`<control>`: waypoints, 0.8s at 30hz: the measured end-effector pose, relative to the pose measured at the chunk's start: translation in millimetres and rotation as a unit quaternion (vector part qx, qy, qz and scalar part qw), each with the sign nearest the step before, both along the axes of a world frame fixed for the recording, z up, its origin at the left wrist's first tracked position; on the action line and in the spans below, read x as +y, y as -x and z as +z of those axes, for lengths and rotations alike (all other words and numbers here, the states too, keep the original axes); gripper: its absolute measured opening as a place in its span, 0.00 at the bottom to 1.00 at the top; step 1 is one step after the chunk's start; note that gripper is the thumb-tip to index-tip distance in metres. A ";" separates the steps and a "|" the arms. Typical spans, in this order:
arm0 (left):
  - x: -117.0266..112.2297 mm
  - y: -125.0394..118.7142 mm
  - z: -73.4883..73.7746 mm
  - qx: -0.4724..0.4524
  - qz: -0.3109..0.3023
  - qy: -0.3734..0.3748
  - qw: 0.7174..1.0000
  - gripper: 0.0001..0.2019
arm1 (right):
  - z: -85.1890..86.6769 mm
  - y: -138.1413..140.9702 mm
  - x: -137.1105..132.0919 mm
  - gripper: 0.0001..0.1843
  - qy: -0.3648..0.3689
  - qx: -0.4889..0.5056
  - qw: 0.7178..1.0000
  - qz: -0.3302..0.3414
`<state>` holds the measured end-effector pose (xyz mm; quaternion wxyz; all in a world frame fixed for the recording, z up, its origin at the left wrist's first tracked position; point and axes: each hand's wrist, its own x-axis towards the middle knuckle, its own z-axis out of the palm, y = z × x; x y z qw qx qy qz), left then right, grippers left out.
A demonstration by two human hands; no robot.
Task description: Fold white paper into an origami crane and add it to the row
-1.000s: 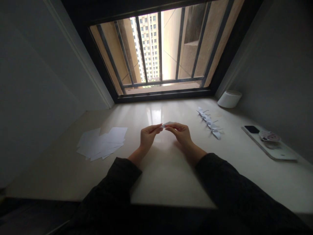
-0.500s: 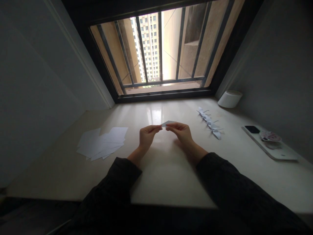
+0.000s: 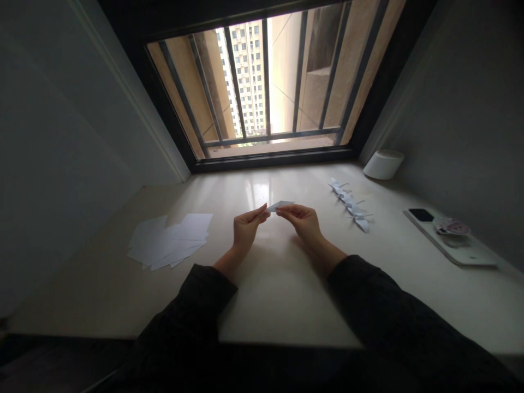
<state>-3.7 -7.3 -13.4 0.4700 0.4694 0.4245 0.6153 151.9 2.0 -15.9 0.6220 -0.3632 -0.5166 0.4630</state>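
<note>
A small folded piece of white paper (image 3: 280, 206) is held above the middle of the sill. My left hand (image 3: 248, 225) pinches its left end, with the thumb a little raised. My right hand (image 3: 302, 219) is closed on the paper's right part, thumb and forefinger pressed together. The fingers cover much of the paper, so its exact folds cannot be made out. To the right of my right hand stands a row of several folded paper cranes (image 3: 349, 204). On the left lies a loose, overlapping spread of white paper sheets (image 3: 172, 240).
The pale sill (image 3: 266, 305) runs up to a dark-framed, barred window (image 3: 262, 161). At the back right stands a white cylindrical object (image 3: 383, 165) by the wall. A phone (image 3: 470, 252) with a round pinkish grip (image 3: 451, 226) lies on the right.
My left thumb has lifted slightly from the paper's left end. The paper is tilted a little differently. The view has shifted slightly; everything else stays put.
</note>
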 end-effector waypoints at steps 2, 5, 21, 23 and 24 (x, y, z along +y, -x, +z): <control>0.1 -0.1 -0.1 0.003 -0.005 -0.001 1.000 0.17 | -0.1 0.2 -0.3 0.10 0.000 0.001 1.000 -0.007; -0.3 -0.3 0.3 0.010 -0.017 -0.009 1.000 0.16 | 0.2 1.4 -0.8 0.10 0.011 0.017 1.000 -0.019; -1.7 -1.0 3.1 0.004 -0.042 0.015 0.999 0.17 | 0.2 0.7 0.8 0.13 0.024 0.065 0.998 -0.013; -2.5 -2.0 4.1 -0.009 -0.043 0.028 0.999 0.17 | -0.9 1.2 1.2 0.14 0.029 0.069 0.997 -0.017; -2.9 -2.6 4.9 -0.016 -0.042 0.035 0.998 0.17 | -1.4 1.4 1.4 0.14 0.031 0.068 0.997 -0.018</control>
